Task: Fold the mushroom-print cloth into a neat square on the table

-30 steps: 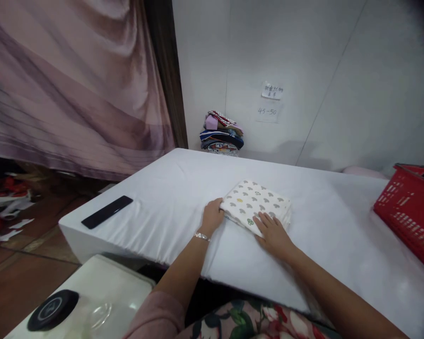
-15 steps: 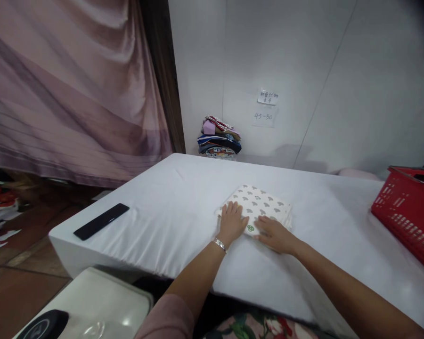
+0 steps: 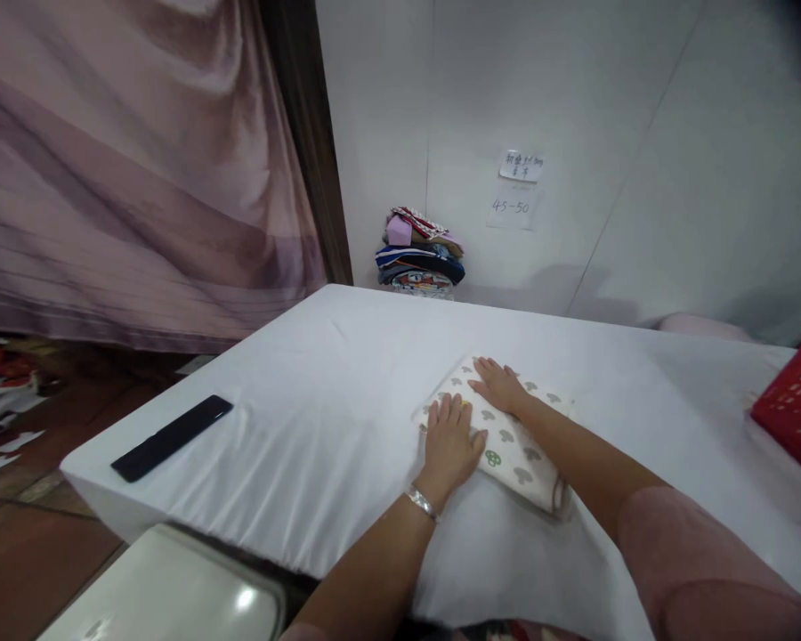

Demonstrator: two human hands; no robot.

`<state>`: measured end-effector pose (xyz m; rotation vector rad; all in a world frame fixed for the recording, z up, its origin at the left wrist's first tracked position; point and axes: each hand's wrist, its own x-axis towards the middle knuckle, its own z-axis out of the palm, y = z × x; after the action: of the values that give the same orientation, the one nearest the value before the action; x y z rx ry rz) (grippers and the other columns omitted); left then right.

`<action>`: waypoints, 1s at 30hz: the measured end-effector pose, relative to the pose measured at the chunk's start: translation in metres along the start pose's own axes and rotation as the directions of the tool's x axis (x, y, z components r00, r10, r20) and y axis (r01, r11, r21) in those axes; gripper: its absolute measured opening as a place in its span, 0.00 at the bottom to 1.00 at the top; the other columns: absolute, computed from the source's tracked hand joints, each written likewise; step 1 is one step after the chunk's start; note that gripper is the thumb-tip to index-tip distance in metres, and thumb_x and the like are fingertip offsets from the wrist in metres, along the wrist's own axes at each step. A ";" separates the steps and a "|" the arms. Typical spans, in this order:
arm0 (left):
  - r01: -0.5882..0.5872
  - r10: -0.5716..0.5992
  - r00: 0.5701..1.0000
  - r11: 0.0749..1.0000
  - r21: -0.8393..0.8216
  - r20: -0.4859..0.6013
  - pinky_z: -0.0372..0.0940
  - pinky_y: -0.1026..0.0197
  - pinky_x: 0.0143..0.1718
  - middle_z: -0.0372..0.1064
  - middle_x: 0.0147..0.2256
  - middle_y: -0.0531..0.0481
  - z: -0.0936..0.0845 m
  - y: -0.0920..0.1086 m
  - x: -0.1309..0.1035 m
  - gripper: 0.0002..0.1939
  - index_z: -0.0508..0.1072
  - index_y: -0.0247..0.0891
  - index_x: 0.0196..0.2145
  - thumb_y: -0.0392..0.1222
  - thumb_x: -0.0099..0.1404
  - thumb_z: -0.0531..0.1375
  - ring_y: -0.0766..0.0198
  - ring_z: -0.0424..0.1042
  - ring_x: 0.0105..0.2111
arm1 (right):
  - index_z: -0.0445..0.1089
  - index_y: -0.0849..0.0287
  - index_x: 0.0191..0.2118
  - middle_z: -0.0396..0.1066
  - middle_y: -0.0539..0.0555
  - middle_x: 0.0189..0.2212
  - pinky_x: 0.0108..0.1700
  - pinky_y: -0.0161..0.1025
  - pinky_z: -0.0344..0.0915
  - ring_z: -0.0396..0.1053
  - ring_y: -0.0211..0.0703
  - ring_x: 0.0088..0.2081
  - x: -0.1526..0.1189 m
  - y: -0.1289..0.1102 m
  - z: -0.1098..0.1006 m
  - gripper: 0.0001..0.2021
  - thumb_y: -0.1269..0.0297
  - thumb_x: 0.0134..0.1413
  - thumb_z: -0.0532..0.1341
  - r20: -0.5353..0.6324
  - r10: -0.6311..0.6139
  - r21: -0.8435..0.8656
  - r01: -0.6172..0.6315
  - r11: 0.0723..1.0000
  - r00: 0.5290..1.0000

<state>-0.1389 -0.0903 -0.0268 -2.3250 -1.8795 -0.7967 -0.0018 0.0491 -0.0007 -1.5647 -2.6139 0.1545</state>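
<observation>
A folded white cloth with grey shapes and a small green print [image 3: 507, 436] lies on the white-covered table [image 3: 294, 392]. My left hand [image 3: 451, 445] rests flat on its left part, fingers spread, a silver bracelet at the wrist. Near the far edge of the cloth, my right hand [image 3: 499, 385] lies with its fingers extended on the fabric. My right forearm crosses over the right part of the cloth and hides some of it.
A black flat object [image 3: 172, 438] lies at the table's left. Folded clothes [image 3: 420, 252] are stacked beyond the far edge. A red basket [image 3: 797, 405] stands at the right. A pale stool-like surface [image 3: 173, 588] is at the lower left.
My right hand has moved from the near edge of the cloth to its far edge. The cloth appears turned, with its right end nearer to me. The view has shifted slightly.
</observation>
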 end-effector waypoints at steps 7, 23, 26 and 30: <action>0.020 -0.020 1.000 0.999 -0.028 0.015 0.42 0.42 0.63 0.54 0.60 0.41 0.003 0.000 0.001 0.27 0.61 0.35 0.57 0.52 0.66 0.48 0.49 0.45 0.63 | 0.49 0.58 0.64 0.42 0.57 0.66 0.62 0.55 0.42 0.39 0.51 0.65 0.009 0.018 0.011 0.31 0.48 0.60 0.44 0.041 -0.023 0.080 0.019 0.997 0.999; -0.228 0.240 0.933 0.971 -0.074 0.269 0.33 0.43 0.63 0.54 0.61 0.53 -0.014 -0.065 0.064 0.22 0.62 0.50 0.56 0.52 0.66 0.52 0.55 0.46 0.63 | 0.66 0.63 0.53 0.66 0.66 0.52 0.50 0.49 0.59 0.65 0.59 0.52 -0.021 0.076 -0.010 0.37 0.37 0.55 0.42 0.181 0.469 0.022 -0.481 0.877 0.864; -0.169 0.186 0.931 0.982 -0.081 0.315 0.33 0.42 0.62 0.49 0.63 0.50 -0.015 -0.071 0.076 0.24 0.61 0.46 0.57 0.53 0.65 0.52 0.54 0.42 0.64 | 0.65 0.65 0.54 0.64 0.67 0.54 0.51 0.49 0.59 0.63 0.60 0.53 -0.041 0.078 -0.012 0.38 0.37 0.55 0.43 0.189 0.512 0.043 -0.528 0.848 0.838; 0.000 0.046 0.962 0.986 -0.169 0.269 0.42 0.44 0.61 0.50 0.63 0.46 -0.016 -0.050 0.046 0.23 0.62 0.42 0.56 0.52 0.68 0.48 0.53 0.43 0.64 | 0.68 0.66 0.52 0.66 0.67 0.52 0.49 0.47 0.60 0.65 0.59 0.51 -0.070 0.080 -0.017 0.37 0.38 0.56 0.42 0.214 0.505 0.101 -0.533 0.840 0.836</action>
<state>-0.1852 -0.0415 -0.0079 -2.6769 -1.9491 -0.6865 0.1032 0.0261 0.0039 -2.2520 -2.1405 0.5484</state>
